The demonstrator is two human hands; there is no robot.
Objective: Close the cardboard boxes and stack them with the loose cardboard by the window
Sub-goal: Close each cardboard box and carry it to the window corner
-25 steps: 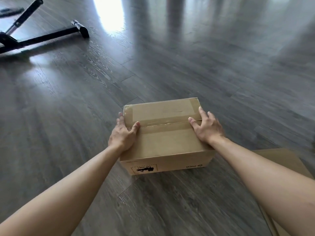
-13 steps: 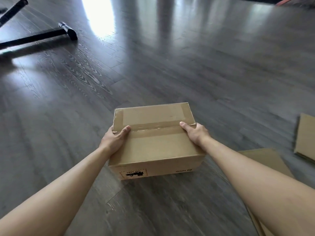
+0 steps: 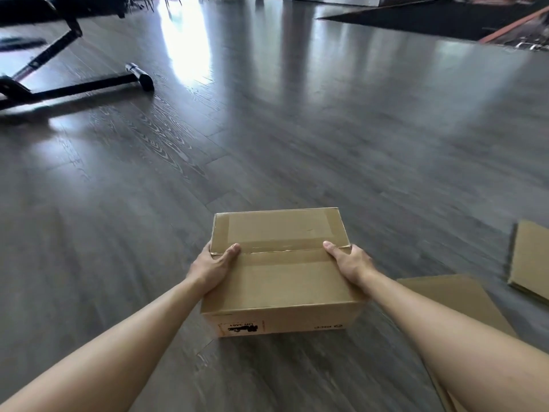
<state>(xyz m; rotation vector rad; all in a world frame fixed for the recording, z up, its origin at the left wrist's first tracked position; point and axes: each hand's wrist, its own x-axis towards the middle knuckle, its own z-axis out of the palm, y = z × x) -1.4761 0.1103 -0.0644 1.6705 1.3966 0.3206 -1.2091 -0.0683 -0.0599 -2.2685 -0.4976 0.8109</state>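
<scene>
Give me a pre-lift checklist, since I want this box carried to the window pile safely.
1. Flaps of the box closed flat: ok.
2. Left hand grips the left edge: ok.
3. Right hand grips the right edge: ok.
4. Top seam taped shut: cannot tell; the tape looks split.
5. Floor ahead free of obstacles: ok.
6. Loose cardboard underfoot on the right: not ok.

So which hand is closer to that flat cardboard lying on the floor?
Right. The right hand grips the box's right side, just beside the flat cardboard; the left hand grips the far side.
</scene>
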